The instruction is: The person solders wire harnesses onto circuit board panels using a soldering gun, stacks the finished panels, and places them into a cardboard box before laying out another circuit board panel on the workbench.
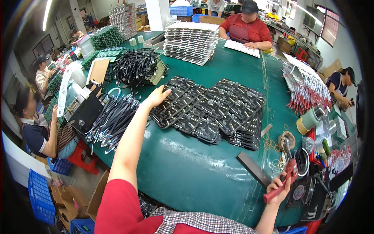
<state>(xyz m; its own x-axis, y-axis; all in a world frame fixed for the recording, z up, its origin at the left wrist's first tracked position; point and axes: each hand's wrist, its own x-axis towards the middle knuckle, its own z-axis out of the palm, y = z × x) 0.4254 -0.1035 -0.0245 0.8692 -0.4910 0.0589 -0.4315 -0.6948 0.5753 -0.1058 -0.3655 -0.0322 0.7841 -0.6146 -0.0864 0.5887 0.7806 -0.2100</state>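
Note:
My left hand [157,96] is stretched forward to the left edge of the black circuit boards [183,97]. Its fingers are apart, reaching over the board edge, and no board is lifted. The boards lie in overlapping stacks at mid-table, dotted with small pale parts. At the lower right, my right hand [279,191] is wrapped round the handle of a red hand tool [290,171] with a metal front end pointing away from me. The tool's exact kind is not clear. A dark flat bar [253,168] lies on the table just left of it.
Bundled black cables [117,117] and a dark box [86,115] lie left, with coiled black leads [138,66] behind. White boards [191,41] are stacked at the back. Rubber bands [269,143] and a tape roll [307,121] sit right. Co-workers sit around the green table [175,163].

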